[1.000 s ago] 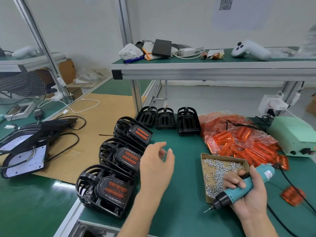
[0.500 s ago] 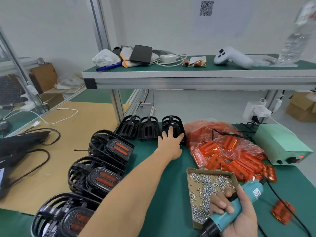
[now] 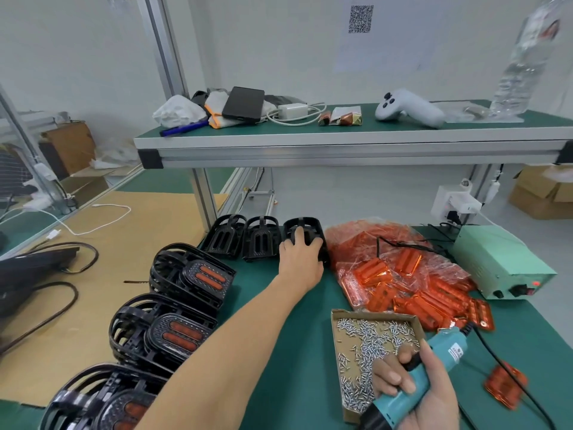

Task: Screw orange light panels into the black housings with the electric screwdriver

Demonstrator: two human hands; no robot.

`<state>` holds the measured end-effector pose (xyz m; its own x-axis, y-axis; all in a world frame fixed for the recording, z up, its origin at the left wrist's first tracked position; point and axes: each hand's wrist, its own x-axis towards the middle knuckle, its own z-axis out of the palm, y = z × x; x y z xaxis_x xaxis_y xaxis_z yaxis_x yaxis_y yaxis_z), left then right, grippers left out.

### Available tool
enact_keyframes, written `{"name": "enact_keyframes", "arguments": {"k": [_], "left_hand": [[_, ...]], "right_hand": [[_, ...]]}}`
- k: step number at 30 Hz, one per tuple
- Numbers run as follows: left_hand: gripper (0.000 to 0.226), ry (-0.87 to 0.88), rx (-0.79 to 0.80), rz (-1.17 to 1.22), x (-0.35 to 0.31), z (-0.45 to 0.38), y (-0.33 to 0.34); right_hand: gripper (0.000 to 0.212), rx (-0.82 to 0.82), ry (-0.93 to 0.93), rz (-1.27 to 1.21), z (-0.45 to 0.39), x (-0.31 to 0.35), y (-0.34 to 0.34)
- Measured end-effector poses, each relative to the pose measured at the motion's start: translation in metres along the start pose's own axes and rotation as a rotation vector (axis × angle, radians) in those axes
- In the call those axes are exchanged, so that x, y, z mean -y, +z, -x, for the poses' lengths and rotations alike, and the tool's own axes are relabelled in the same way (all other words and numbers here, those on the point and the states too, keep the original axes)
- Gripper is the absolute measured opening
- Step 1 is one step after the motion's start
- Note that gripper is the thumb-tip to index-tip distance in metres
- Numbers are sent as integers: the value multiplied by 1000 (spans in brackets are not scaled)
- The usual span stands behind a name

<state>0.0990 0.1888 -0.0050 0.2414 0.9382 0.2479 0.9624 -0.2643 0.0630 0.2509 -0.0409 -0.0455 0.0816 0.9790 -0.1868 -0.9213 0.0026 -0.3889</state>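
Observation:
Three empty black housings stand in a row at the back of the green bench. My left hand reaches out and grips the rightmost housing, fingers curled into its frame. Beside it stand the middle housing and the left housing. My right hand holds the teal electric screwdriver at the lower right, its tip out of frame. A clear bag of orange light panels lies right of the housings. One loose orange panel lies near the screwdriver's cord.
A cardboard tray of screws sits in front of the bag. Finished housings with orange panels are stacked along the left edge. A mint-green power supply stands at the right. An overhead shelf carries assorted items.
My left hand reached from mid-bench to the back row and closed its fingers on the rightmost empty housing. My view shifted forward and right. The right hand kept hold of the screwdriver.

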Motion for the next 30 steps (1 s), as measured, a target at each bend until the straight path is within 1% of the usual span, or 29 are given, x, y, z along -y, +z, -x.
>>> {"name": "enact_keyframes", "arguments": {"k": [2, 3, 6, 8, 10, 13, 14, 17, 18, 21, 24, 25, 27, 28, 30], "left_hand": [[48, -31, -127, 148, 4, 12, -13], [44, -49, -188, 259, 5, 21, -20], [34, -150, -372, 723, 6, 63, -47], [25, -275, -427, 1000, 4, 107, -64], [19, -442, -412, 1268, 0, 156, -73], [19, -656, -257, 1781, -10, 223, -71], [19, -726, -223, 1888, -14, 239, -69], [21, -974, -194, 2079, -21, 273, -63], [22, -1052, -171, 2115, -22, 280, -62], [25, -1224, -74, 2143, -22, 293, -62], [26, -1304, -73, 2084, -19, 300, -59], [25, -1307, -74, 2019, -17, 302, -57], [18, -1280, -80, 1821, -14, 308, -51], [13, -1240, -91, 1701, -12, 311, -48], [5, -1116, -76, 1445, -10, 317, -47]], "right_hand": [[56, 3, -5, -2, 1, -1, 0], [55, 1, -11, 3, 1, -1, 1], [55, 7, -23, 19, 3, -1, 4], [55, 10, -16, 28, 5, 1, 6], [53, 7, -4, 30, 7, 1, 8], [42, -12, -14, 25, 9, 1, 8], [41, -17, -18, 29, 10, 1, 9], [52, -12, -13, 40, 12, 2, 13], [51, -12, -9, 37, 13, 2, 14], [35, -39, -3, 15, 13, 1, 13], [31, -47, -6, -1, 14, 1, 11], [34, -39, -7, 4, 14, 1, 12], [48, -13, -8, 18, 15, 2, 13], [53, -2, -6, 22, 15, 2, 13], [56, 20, -7, 22, 15, 2, 13]]}}
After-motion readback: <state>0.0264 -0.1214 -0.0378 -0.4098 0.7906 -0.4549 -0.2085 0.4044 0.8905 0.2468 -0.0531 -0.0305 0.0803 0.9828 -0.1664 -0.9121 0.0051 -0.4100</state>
